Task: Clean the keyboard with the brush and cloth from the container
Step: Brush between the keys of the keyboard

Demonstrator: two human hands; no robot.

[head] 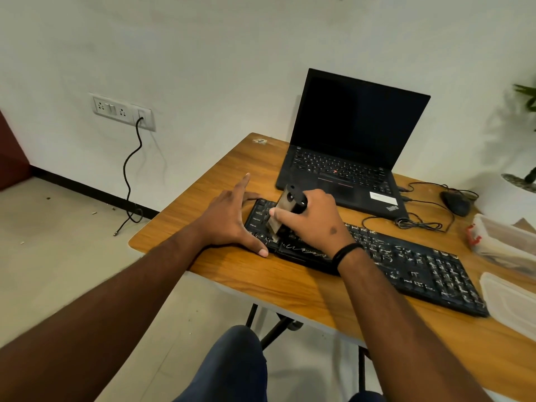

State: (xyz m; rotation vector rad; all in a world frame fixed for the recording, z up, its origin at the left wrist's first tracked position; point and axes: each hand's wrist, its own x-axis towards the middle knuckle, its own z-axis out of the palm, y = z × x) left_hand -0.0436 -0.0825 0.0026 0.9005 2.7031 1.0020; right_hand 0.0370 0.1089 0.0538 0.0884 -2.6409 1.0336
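black keyboard (406, 262) w/ white smears, black laptop (348, 146), wood-grain orange-brown table (290, 285), black-handled brush (285, 211), white wall (203, 53)

Container (504, 242) and lid (510, 303) cut off at right edge.

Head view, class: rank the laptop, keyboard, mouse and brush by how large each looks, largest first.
1. Laptop, open.
2. Keyboard; nearly as large, and nearer the camera, so this order is unsure.
3. Brush, partly hidden by the right hand.
4. Mouse; similar to the brush.
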